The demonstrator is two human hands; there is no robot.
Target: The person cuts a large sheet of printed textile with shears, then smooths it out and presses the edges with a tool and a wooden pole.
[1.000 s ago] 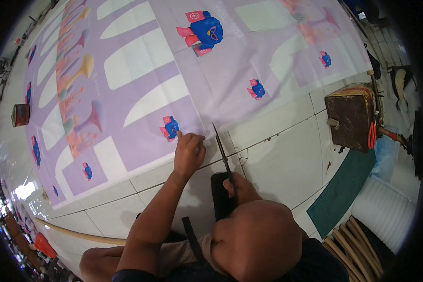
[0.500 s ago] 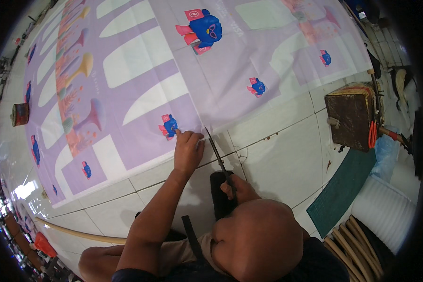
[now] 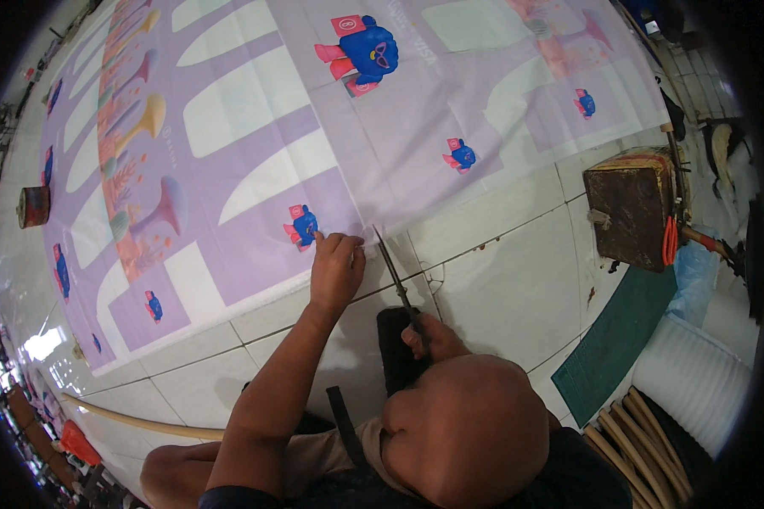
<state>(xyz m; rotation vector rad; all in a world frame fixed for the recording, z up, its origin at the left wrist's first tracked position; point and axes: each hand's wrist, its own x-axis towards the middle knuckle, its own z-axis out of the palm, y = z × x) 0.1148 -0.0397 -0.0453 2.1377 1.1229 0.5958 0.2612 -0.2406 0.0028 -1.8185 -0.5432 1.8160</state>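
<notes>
A large lilac and white printed fabric sheet with blue cartoon figures lies spread over the floor. At its near edge my left hand is closed, fingertips pinching the fabric beside one blue figure. My right hand grips a pair of dark scissors. Their long blades point away from me, with the tips at the fabric's edge, just right of my left fingers. How far the blades are apart is hard to make out. A rounded bare shape, seemingly a bent knee, partly hides my right forearm.
On the tiled floor at right stands a worn brown box. Nearer lie a green mat, a white foam roll and several wooden rods. A tin can sits at the sheet's left edge; a curved stick lies nearer.
The scissor tips have moved slightly to the right along the fabric edge. My left hand keeps its hold in nearly the same spot. The whole view has shifted a little.
</notes>
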